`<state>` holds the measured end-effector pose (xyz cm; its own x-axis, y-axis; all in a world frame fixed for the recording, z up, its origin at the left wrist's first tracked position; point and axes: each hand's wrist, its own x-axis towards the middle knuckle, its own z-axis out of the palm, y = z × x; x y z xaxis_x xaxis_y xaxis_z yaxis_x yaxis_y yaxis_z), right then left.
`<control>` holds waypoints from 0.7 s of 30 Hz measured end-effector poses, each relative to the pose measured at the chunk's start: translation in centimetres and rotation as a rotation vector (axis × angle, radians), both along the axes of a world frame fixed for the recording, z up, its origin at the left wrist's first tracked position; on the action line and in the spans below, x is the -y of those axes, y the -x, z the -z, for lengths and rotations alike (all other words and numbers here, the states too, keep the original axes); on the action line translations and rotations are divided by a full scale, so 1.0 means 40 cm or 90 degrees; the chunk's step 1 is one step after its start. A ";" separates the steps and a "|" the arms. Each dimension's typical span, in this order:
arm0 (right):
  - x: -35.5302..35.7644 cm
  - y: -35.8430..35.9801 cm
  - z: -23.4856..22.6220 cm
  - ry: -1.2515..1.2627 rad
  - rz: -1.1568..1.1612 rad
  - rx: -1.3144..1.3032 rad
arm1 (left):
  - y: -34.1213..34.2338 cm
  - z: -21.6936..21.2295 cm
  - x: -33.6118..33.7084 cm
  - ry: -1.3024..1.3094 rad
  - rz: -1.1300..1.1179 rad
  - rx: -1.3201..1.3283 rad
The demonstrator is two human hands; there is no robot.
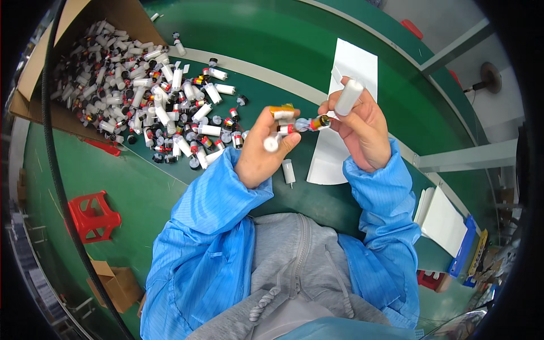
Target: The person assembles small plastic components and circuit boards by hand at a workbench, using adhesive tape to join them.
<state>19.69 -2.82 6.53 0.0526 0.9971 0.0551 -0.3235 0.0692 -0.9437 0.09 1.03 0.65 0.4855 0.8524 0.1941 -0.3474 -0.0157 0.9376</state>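
Observation:
My left hand (pixel 256 158) is closed around several small parts. Among them are a white cylinder (pixel 272 143) seen end-on, a red-and-white piece (pixel 288 129) and a piece with amber tape (pixel 281 112). In my right hand (pixel 367 133) a white plastic cylinder (pixel 348 97) stands up between the fingers. A small black-and-amber piece (pixel 322 122) is at that hand's fingertips. Clear or bluish material (pixel 304 124) spans the gap between the hands. One loose white cylinder (pixel 288 171) with a thin tip lies on the green table below my hands.
At the left, a tipped cardboard box (pixel 28 85) spills a large pile of white, red and black cylinders (pixel 164 107) onto the table. White paper (pixel 328 158) lies under my right hand, and more sheets (pixel 445 218) sit at the right. A red stool (pixel 93 216) stands on the floor.

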 end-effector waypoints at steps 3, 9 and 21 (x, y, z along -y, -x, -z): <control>-0.014 -0.005 0.021 -0.021 0.009 -0.123 | 0.012 0.005 -0.008 0.025 0.038 -0.149; -0.033 -0.016 0.061 0.036 0.027 -0.233 | 0.004 0.002 0.001 0.084 0.014 -0.002; -0.019 0.020 0.069 -0.023 -0.017 0.094 | -0.010 -0.014 -0.005 0.057 -0.053 -0.059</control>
